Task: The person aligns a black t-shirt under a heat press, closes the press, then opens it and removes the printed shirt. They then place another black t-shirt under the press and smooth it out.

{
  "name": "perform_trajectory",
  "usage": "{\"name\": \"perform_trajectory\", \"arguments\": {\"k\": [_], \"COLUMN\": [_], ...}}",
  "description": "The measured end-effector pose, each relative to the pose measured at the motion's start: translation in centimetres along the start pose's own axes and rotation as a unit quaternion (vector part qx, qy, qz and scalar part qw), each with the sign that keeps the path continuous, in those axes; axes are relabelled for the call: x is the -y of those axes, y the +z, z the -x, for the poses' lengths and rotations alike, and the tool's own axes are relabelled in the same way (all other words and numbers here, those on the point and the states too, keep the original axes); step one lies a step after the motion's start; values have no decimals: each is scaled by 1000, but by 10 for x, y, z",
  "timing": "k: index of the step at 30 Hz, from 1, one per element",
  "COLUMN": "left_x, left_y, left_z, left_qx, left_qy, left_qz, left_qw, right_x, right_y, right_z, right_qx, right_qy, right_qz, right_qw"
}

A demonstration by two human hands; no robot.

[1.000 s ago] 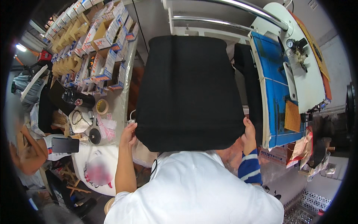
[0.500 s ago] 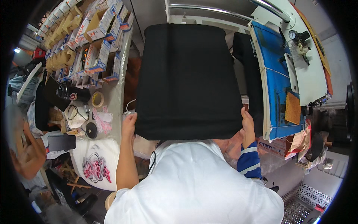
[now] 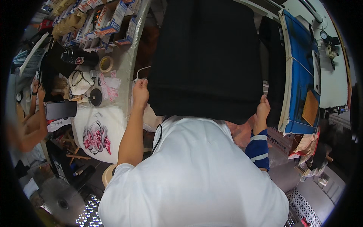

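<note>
A broad black fabric is spread flat in front of me, shaped like a board with rounded corners; what lies beneath it is hidden. At its near left corner my left hand is closed on the edge, thumb uppermost. My right hand is closed on the near right corner in the same way, below a blue sleeve with pale bands. The fingertips of both hands are hidden at the fabric. Its near edge reaches close to my white shirt.
On the left, a plastic-covered table bears cardboard boxes, a tape roll and a white printed cloth. A person's arms show beyond it. A blue panel and a pressure gauge stand right.
My view has shifted, so the fabric and hands sit higher and farther right in the picture. Both hands keep the same corners. The other person's hands have come up.
</note>
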State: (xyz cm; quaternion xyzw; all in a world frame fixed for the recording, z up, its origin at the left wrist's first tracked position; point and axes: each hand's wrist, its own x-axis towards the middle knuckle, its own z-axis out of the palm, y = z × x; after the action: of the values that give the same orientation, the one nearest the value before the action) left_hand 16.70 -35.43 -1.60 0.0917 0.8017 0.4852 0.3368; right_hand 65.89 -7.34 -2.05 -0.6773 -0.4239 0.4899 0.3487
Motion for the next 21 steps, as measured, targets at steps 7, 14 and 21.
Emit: {"name": "perform_trajectory", "arguments": {"k": [7, 14, 21], "left_x": [43, 41, 9], "left_y": [-36, -23, -17], "left_z": [-10, -28, -4], "left_qx": [157, 192, 91], "left_qy": [-30, -53, -36], "left_qz": [377, 322, 377], "left_qw": [912, 925, 921], "right_x": [-4, 3, 20], "right_y": [1, 13, 14], "right_z": [6, 25, 35], "right_qx": [31, 50, -39], "right_qy": [-3, 10, -55], "right_qz": [-74, -143, 119], "right_qw": [997, 988, 991]}}
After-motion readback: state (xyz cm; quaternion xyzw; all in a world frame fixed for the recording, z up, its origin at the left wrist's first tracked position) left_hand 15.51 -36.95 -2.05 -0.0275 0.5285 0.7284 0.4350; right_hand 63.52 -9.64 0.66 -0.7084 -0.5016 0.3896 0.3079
